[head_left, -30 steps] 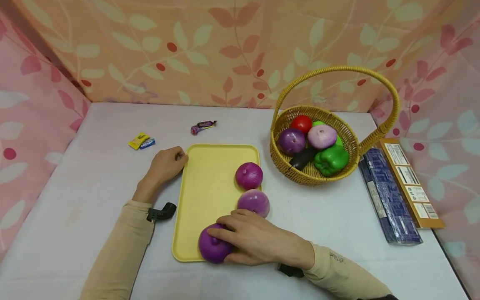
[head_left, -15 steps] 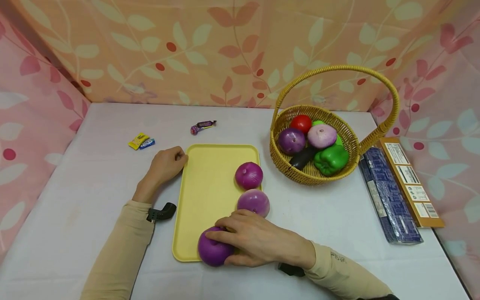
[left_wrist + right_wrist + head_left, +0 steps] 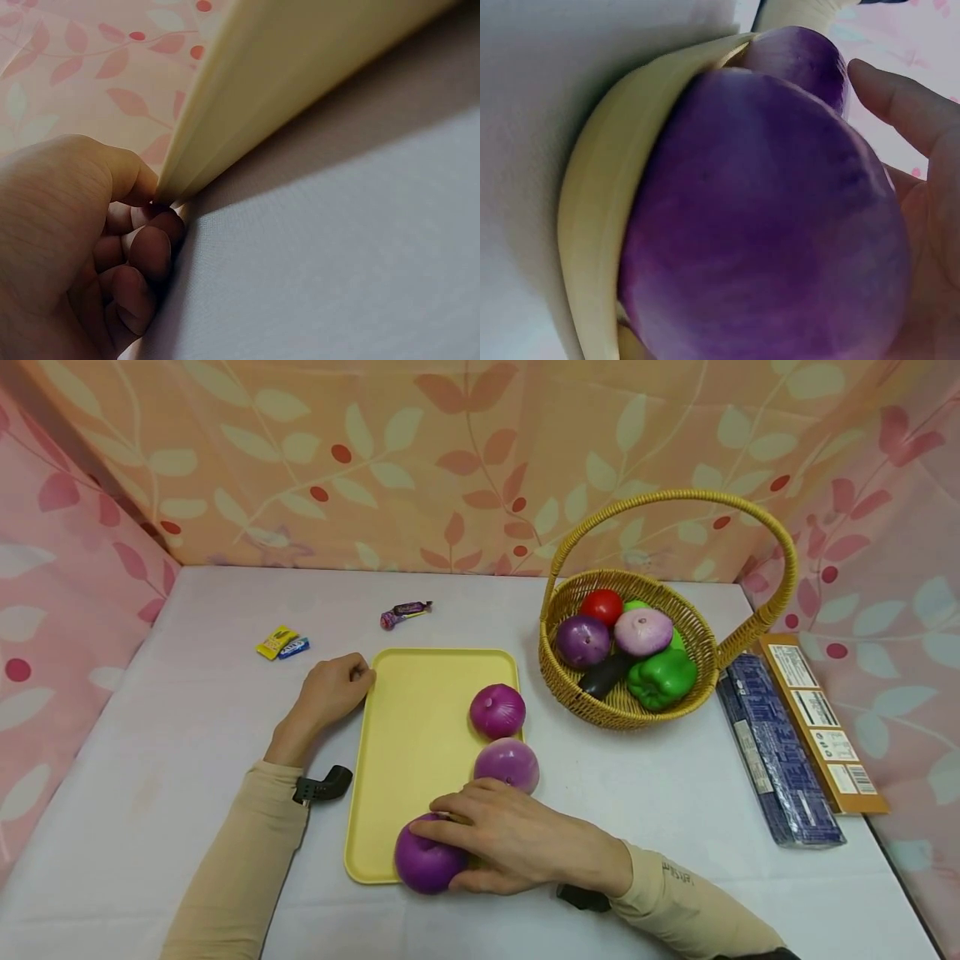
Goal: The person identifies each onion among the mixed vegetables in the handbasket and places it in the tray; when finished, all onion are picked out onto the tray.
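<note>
My left hand (image 3: 333, 687) is at the far left corner of a yellow tray (image 3: 420, 693). Its thumb and curled forefinger meet at the tray's rim (image 3: 187, 154) in the left wrist view. At the tray's front edge, my right hand (image 3: 510, 835) grips a round purple onion (image 3: 426, 856), fingers over its top and thumb at its near side. Past the knuckles sits a paler purple onion (image 3: 507, 763), with a dark red onion (image 3: 498, 710) beyond it. A large purple round vegetable (image 3: 765, 217) fills the right wrist view close to the palm.
A wicker basket (image 3: 551, 681) with a tall handle stands back right, holding several toy vegetables. Two flat boxes (image 3: 780, 760) (image 3: 825, 727) lie at the right edge. Small wrapped candies (image 3: 277, 642) and a lollipop (image 3: 401, 614) lie behind the tray.
The purple onion under my right fingers has shifted very slightly toward the front edge. My left hand has stayed in place.
</note>
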### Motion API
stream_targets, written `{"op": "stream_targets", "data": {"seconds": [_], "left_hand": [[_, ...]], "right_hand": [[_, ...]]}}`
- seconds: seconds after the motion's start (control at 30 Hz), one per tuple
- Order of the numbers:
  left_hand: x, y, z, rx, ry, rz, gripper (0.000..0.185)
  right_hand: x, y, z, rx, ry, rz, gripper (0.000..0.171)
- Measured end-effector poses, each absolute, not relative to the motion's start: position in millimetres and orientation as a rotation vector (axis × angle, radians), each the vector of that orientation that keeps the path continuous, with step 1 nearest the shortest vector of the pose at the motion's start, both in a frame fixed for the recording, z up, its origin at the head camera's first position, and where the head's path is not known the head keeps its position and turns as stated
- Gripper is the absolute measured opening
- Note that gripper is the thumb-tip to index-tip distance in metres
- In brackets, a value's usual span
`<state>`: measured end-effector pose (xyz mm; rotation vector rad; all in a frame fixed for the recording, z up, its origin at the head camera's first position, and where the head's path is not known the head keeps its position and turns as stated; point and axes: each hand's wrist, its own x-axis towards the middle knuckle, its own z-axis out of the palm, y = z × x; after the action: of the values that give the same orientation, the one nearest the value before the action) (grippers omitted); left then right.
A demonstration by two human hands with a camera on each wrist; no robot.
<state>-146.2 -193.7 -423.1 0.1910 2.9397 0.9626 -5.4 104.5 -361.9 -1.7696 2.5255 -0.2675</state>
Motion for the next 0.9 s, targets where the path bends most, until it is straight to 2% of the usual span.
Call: {"op": "stream_targets", "data": {"seconds": [0.17, 0.3, 0.5, 0.67, 0.8, 0.9], "left_hand": [[-147.5, -192.8, -424.5, 0.195, 2.945, 0.982, 0.021], [-147.5, -193.6, -425.5, 0.186, 2.938, 0.987, 0.021], [-146.6, -194.6, -424.5, 0.183, 2.929, 0.982, 0.021], [-144.1, -195.5, -423.3, 0.174, 2.922, 0.98, 0.021], [-143.7, -195.2, -423.0, 0.171, 2.92, 0.985, 0.021], [-144.0, -194.3, -422.2, 0.169, 2.921, 0.993, 0.02]], "right_hand": [[-16.8, 115.0, -350.4, -1.748, 2.608, -0.399, 0.055], [-41.6, 137.0, -334.9, -1.663, 2.84, -0.598, 0.049], [-101.5, 196.5, -316.7, -1.173, 3.234, -0.766, 0.048], [-144.0, 249.6, -318.2, -0.716, 3.328, -0.58, 0.055], [-158.2, 275.3, -328.0, -0.54, 3.269, -0.385, 0.063], [-162.1, 284.4, -334.3, -0.511, 3.212, -0.276, 0.064]]}}
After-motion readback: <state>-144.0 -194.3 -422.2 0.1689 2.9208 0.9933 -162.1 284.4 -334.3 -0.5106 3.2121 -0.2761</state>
